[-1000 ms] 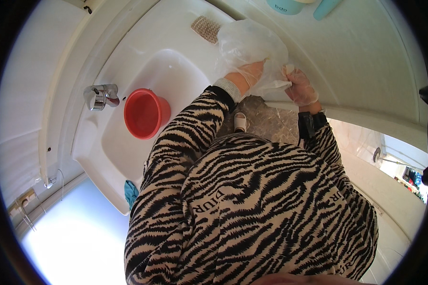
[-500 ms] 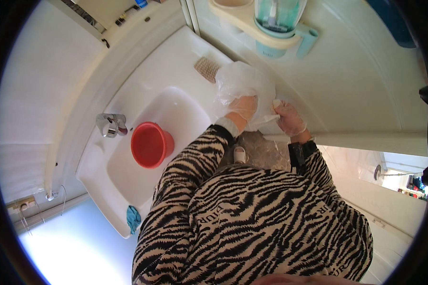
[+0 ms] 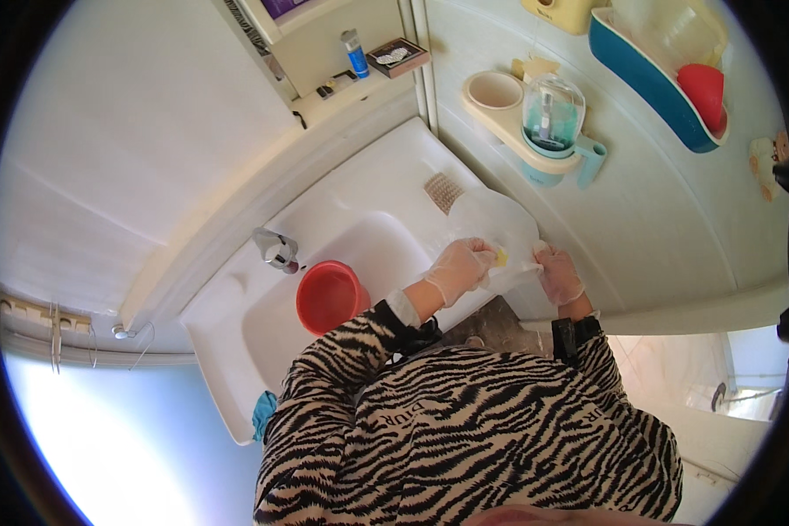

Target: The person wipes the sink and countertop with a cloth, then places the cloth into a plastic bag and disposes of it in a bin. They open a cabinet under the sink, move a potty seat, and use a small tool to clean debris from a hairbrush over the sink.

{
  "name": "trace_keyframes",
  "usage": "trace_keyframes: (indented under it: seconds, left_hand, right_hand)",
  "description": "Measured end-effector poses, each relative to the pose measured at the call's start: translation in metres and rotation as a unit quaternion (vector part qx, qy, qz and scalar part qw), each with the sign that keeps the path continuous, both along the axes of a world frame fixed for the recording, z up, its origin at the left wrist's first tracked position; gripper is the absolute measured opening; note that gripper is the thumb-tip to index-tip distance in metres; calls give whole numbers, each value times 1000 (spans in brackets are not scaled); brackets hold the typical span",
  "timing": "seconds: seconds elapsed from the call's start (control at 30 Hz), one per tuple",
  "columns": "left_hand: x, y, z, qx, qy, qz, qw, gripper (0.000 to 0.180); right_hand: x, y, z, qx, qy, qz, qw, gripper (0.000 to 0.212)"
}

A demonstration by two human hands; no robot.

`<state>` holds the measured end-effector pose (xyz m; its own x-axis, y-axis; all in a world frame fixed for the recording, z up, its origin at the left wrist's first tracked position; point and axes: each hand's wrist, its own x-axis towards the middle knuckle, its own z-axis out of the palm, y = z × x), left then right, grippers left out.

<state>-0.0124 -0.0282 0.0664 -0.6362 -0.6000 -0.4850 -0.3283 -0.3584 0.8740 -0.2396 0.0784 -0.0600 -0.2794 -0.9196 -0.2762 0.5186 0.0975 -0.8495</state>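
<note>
Sink (image 3: 373, 171): white, set against pale wall panels (image 3: 640, 254), with its far end beside your hands.
Left hand: gloved (image 3: 454, 279), fingers bent in against the bag (image 3: 504, 210), a yellow bit (image 3: 501, 255) at their tips; whether they grip the film, the bit or neither, you cannot tell from this view.
Right hand (image 3: 558, 272): also gloved, thumb and fingers pinching the bag's edge on its near right side.
Bag: clear and thin, spread from between your hands over the sink's far right corner, just beside the beige textured pad (image 3: 444, 192).
Handling: keep your right pinch firm on the edge and work with the left fingertips; film this thin will probably cling to the gloves, so lift it lightly rather than tug, and hold it clear of the pad.
Sleeves (image 3: 337, 346): zebra-striped; mind that the left one, reaching across the basin, does not catch the bucket.
Bucket (image 3: 329, 296): red, in the basin, below the chrome tap (image 3: 277, 249).
Cloth (image 3: 264, 414): teal, on the near left rim.
Wall holder (image 3: 491, 92): cups, above the bag.
Tray (image 3: 649, 88): dark blue, higher right, with a red bowl (image 3: 703, 95).
</note>
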Motion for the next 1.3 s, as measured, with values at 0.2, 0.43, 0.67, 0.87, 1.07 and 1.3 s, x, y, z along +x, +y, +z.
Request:
trace_keyframes:
  seconds: [0.2,0.43,0.67,0.87,1.07,1.3]
  left_hand:
    - [23,-38,41,-176,-58,74,980,19]
    - [26,-184,126,-611,-189,177,748,28]
    - [1,-259,181,-654,-389,100,641,30]
    - [-15,-279,183,-644,-493,32,583,25]
    - [-17,-275,180,-636,-510,3,579,25]
    - [-7,-257,187,-652,-464,3,599,34]
  right_hand:
    - [-4,-3,-10,-10,18,6,1000,15]
    - [1,-8,-31,-6,60,15,998,8]
    - [20,-3,-24,-30,41,40,998,9]
    - [43,5,5,-1,105,24,994,10]
    - [48,2,17,20,98,30,995,13]
    - [42,6,19,-13,49,29,998,15]
